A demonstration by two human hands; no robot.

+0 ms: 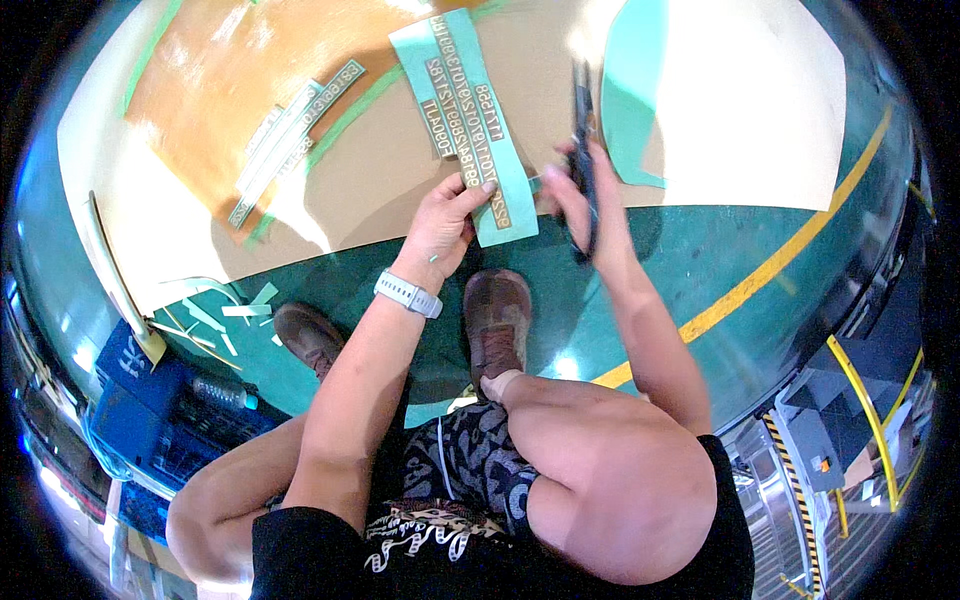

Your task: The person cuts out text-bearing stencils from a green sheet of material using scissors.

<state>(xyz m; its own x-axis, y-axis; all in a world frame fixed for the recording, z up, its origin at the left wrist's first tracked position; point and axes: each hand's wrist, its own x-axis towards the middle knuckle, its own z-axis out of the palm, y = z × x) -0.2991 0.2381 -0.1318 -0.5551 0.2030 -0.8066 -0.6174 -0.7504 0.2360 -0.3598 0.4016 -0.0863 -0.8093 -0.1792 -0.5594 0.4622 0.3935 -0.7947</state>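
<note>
My left hand point(442, 225), with a pale watch on its wrist, pinches the lower part of a light-green sheet point(516, 190) between thumb and fingers. Rows of mirrored characters run along this long strip. To its right, my right hand point(590, 205) is blurred by motion and closed around dark scissors point(584, 130) that point upward. Whether the blades are apart cannot be made out. Near the right fingertips is a small pale-green bit, too blurred to tell. Lettered strips point(300, 130) lie on an orange-brown panel point(200, 110) at the upper left.
Brown board point(370, 200) covers the floor ahead, with a turquoise sheet point(632, 100) on it. Pale offcuts point(245, 310) lie by my left shoe point(308, 335). A blue crate point(140, 390) and a bottle point(222, 393) are at left; a metal step frame point(790, 470) is at right.
</note>
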